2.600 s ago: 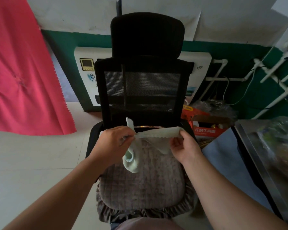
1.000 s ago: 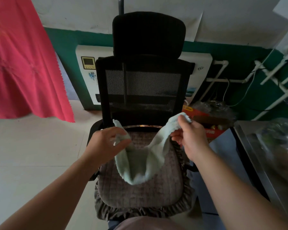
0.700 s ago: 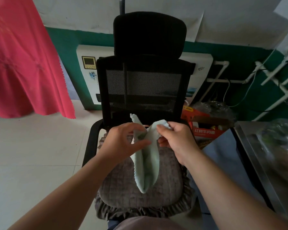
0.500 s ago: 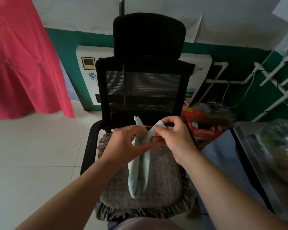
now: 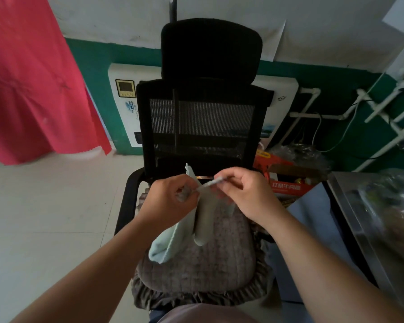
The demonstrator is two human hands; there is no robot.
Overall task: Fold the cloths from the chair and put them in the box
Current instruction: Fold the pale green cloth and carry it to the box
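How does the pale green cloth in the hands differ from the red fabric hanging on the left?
The pale green cloth is small and doubled over, pinched by the left hand and right hand above the chair's quilted seat cushion. The red fabric is far larger, hangs open, and nobody touches it. Both are soft textiles hanging loosely.

Cloth [image 5: 202,220]: no longer spread wide in a sagging loop over the chair seat [image 5: 210,259]; now doubled, two layers hanging side by side, lower end closer to the seat's left half.
Left hand [image 5: 173,201]: moves in from the seat's left edge to above its back, pinching the top edge.
Right hand [image 5: 240,194]: comes in from the seat's right side, almost meeting the left, fingers [image 5: 222,177] nipping a short taut strip.
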